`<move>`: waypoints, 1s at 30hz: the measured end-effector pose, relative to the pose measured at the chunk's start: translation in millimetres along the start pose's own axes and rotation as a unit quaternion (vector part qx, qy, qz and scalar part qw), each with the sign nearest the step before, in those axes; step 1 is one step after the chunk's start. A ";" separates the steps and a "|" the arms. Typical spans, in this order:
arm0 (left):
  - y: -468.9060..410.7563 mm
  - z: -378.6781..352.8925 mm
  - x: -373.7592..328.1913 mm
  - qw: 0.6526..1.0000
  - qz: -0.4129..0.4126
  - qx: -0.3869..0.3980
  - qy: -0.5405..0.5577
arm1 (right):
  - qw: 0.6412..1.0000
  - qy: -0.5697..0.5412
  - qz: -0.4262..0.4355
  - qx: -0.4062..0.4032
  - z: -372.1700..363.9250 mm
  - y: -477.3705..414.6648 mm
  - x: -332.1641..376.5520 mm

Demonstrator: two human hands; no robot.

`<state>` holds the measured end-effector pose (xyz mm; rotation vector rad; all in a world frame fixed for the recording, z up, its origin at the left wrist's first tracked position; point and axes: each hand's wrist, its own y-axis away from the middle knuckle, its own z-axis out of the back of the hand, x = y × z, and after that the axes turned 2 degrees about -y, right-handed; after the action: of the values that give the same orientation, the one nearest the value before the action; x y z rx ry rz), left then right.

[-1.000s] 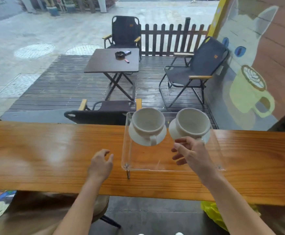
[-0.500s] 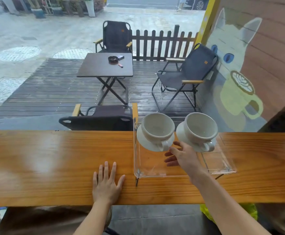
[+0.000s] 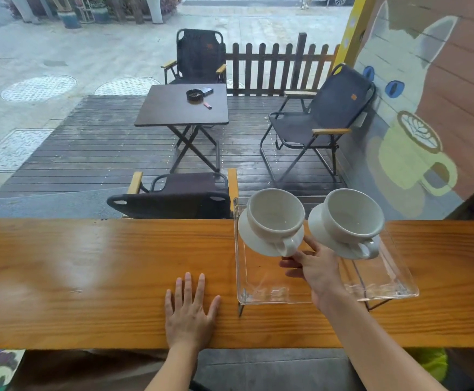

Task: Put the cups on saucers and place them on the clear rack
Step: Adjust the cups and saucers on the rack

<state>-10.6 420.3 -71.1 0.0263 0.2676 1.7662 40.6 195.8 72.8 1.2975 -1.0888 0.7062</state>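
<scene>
Two white cups stand on white saucers on the clear rack point(image 3: 385, 280), which sits on the wooden counter point(image 3: 89, 277). The left cup point(image 3: 275, 215) rests on its saucer point(image 3: 252, 241), handle toward me. Beside it on the right is the right cup point(image 3: 353, 214) on its saucer point(image 3: 319, 230). My right hand point(image 3: 317, 269) hovers over the rack's middle, fingers loosely apart, the index finger reaching into the gap between the two saucers; it holds nothing that I can see. My left hand point(image 3: 189, 311) lies flat and open on the counter, left of the rack.
Behind the counter is a window onto a wooden deck with a folding table point(image 3: 182, 108) and three black folding chairs. A wall with a painted cat and mug point(image 3: 410, 153) runs along the right. The rack stands on thin metal legs point(image 3: 240, 309).
My left hand has come down flat on the counter. My right hand has let go of the right saucer and slid back toward the gap between the two saucers.
</scene>
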 end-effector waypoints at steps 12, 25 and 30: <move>0.7 1.8 -1.0 1.000 0.006 -0.001 0.004 | 0.998 0.061 0.026 0.016 -5.7 6.1 -1.4; 0.4 0.0 0.6 1.000 0.009 -0.008 0.011 | 0.997 0.044 -0.055 -0.017 -7.4 0.7 5.5; 0.0 1.2 0.1 1.000 0.003 -0.005 0.006 | 0.997 0.055 -0.052 -0.013 -6.4 0.8 5.8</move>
<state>-10.5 420.6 -69.9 0.0105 0.2680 1.7740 43.5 201.3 79.0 1.2682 -0.9313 0.6753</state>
